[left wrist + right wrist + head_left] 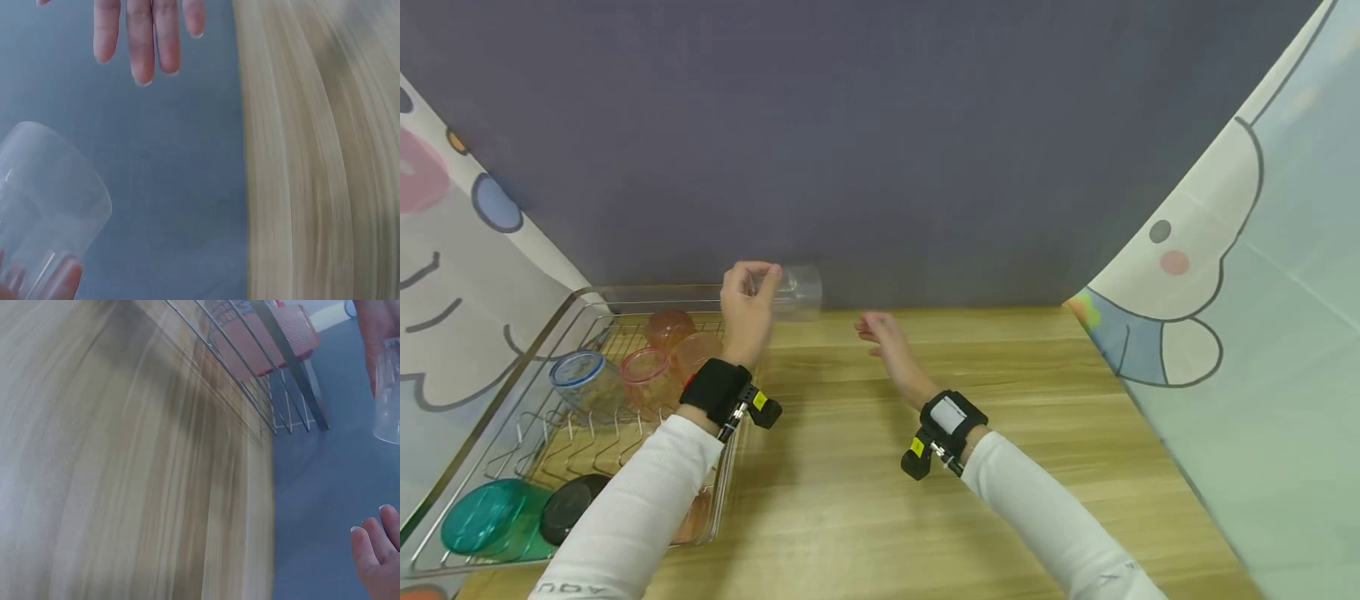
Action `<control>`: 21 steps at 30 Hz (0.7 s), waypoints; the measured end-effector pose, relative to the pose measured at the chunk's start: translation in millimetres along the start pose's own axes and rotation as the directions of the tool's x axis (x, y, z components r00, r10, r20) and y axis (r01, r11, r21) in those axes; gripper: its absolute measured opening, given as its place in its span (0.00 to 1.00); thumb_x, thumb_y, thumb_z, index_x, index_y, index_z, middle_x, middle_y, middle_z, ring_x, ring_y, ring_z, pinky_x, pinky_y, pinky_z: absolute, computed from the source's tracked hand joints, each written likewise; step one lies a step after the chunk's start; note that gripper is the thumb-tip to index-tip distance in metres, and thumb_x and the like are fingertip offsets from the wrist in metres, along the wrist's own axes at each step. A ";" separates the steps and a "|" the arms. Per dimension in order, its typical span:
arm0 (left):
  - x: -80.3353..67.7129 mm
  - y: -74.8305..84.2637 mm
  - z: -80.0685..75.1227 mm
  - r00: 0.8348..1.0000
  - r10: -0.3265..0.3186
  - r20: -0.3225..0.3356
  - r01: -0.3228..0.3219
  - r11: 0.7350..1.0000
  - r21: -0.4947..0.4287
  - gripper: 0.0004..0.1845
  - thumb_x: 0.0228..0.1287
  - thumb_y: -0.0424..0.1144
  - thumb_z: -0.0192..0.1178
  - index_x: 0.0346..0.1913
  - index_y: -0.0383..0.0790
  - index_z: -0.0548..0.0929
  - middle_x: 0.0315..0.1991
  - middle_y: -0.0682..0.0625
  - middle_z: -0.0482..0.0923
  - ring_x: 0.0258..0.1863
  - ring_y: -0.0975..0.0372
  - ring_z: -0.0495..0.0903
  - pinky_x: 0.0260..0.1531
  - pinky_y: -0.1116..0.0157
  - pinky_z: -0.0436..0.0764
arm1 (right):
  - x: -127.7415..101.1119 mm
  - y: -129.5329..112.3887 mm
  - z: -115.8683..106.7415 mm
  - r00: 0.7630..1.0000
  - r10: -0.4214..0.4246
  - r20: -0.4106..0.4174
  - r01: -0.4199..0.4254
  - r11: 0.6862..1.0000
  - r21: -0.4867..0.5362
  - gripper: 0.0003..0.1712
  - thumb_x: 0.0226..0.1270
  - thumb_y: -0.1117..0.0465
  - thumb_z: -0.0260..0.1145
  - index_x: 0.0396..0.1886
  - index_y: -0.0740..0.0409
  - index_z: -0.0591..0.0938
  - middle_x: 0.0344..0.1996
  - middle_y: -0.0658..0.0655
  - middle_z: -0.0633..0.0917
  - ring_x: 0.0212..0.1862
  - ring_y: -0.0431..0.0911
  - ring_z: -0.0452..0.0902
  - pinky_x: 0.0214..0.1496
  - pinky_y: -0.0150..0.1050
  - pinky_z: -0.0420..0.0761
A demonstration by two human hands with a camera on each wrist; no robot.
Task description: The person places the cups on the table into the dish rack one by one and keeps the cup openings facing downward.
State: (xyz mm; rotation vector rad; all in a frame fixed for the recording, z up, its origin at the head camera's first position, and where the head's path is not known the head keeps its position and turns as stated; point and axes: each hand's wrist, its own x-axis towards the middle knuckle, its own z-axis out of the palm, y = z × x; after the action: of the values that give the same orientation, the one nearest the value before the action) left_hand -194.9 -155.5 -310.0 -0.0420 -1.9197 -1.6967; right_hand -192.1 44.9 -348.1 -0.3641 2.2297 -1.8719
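Note:
A clear cup point(800, 290) is held sideways in the air by my left hand point(750, 312), its thumb and fingers around one end. The left wrist view shows the same transparent cup point(53, 187) tilted, with fingertips point(67, 281) against its lower part. My right hand point(891, 350) hovers over the table to the right of the cup, apart from it, fingers extended and loosely bent with nothing in them. In the right wrist view the right hand point(378, 556) shows below the cup point(389, 394).
On the left stands a wire dish rack point(724, 492) with a blue-rimmed glass point(583, 379), several reddish cups, a teal cup point(493, 521) and a black-topped one point(571, 507). A wooden table point(880, 508) lies beneath, and a dark grey panel point(910, 150) rises behind.

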 end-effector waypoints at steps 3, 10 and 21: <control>3.1 -0.2 -5.4 1.000 0.002 -0.023 -0.001 1.000 0.026 0.13 0.66 0.37 0.55 0.43 0.26 0.75 0.35 0.56 0.64 0.32 0.67 0.58 0.38 0.68 0.57 | 0.5 6.2 5.8 1.000 -0.001 0.013 0.001 1.000 -0.015 0.30 0.74 0.45 0.38 0.64 0.61 0.62 0.63 0.65 0.67 0.65 0.56 0.63 0.65 0.52 0.64; 23.6 -0.6 -23.1 0.995 -0.066 -0.080 0.069 0.997 0.037 0.12 0.63 0.44 0.58 0.42 0.40 0.77 0.37 0.62 0.67 0.40 0.67 0.62 0.45 0.69 0.60 | 0.0 -5.6 12.1 0.999 0.006 0.046 -0.003 0.998 -0.069 0.31 0.74 0.44 0.37 0.66 0.60 0.61 0.63 0.60 0.68 0.66 0.55 0.62 0.67 0.50 0.63; 31.0 -21.0 -50.6 0.994 -0.067 -0.080 0.076 0.992 0.105 0.14 0.68 0.41 0.46 0.52 0.40 0.73 0.36 0.62 0.59 0.36 0.68 0.56 0.42 0.65 0.53 | 0.0 10.3 39.7 0.994 0.091 0.056 -0.079 0.980 -0.183 0.36 0.69 0.35 0.39 0.68 0.51 0.61 0.65 0.54 0.67 0.67 0.49 0.62 0.69 0.48 0.62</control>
State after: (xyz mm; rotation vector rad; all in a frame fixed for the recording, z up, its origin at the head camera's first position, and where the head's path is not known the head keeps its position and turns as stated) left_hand -209.2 -216.6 -313.9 0.1328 -1.9732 -1.6133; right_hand -180.2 9.5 -365.1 -0.3465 2.3396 -1.5981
